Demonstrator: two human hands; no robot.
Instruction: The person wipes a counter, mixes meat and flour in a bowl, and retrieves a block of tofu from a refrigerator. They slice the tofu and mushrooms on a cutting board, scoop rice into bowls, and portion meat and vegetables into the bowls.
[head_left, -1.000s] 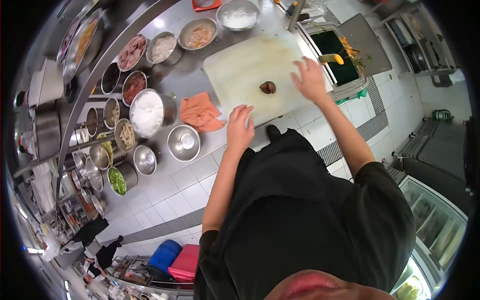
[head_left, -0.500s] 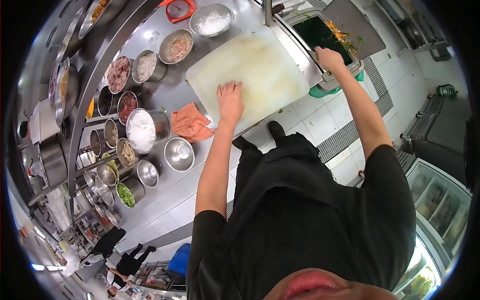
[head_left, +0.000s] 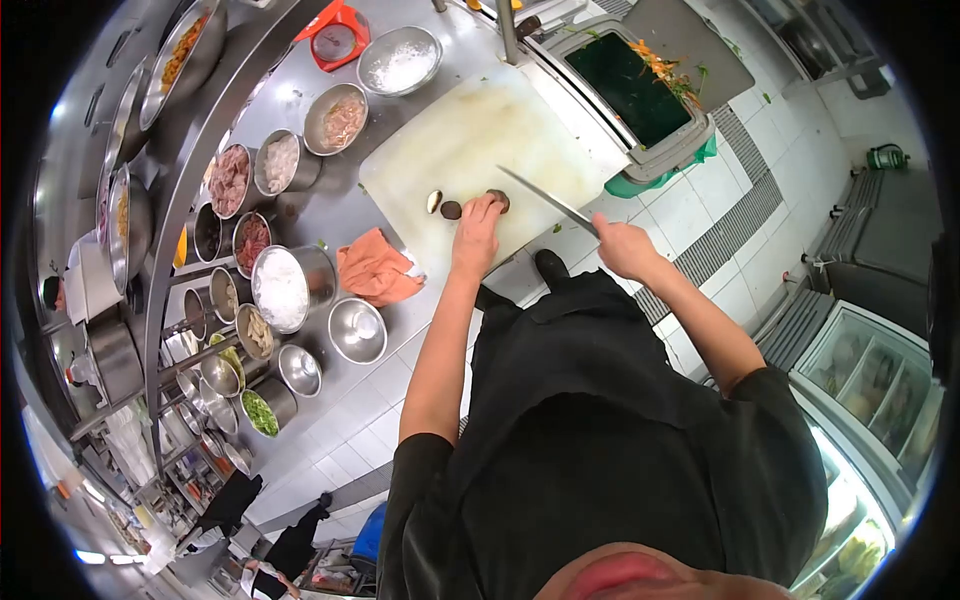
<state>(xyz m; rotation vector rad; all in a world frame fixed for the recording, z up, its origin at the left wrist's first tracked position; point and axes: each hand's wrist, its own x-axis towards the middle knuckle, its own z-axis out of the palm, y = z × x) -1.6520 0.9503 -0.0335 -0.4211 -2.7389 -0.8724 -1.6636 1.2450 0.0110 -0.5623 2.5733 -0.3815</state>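
On the white cutting board (head_left: pixel 440 130), my left hand (head_left: pixel 476 240) has its fingers closed on a dark brown mushroom (head_left: pixel 500 200). Just left of those fingers lie a dark mushroom (head_left: pixel 451 210), cap up, and a mushroom showing a pale side (head_left: pixel 434 201). My right hand (head_left: pixel 625 248) grips the handle of a long kitchen knife (head_left: pixel 548 200) near the board's front right edge. Its blade points up and left over the board, beyond the left hand.
An orange cloth (head_left: pixel 376 268) lies left of the board. Several metal bowls and pots hold food, among them a bowl of white powder (head_left: pixel 400 60) and a pot of white powder (head_left: pixel 283 288). A bin (head_left: pixel 690 150) with scraps stands right of the board. Another person (head_left: pixel 290 545) is in the background.
Mushrooms now lie on the board, and my left hand has closed on one. My right hand has moved from beside the bin toward my body and now holds the knife.
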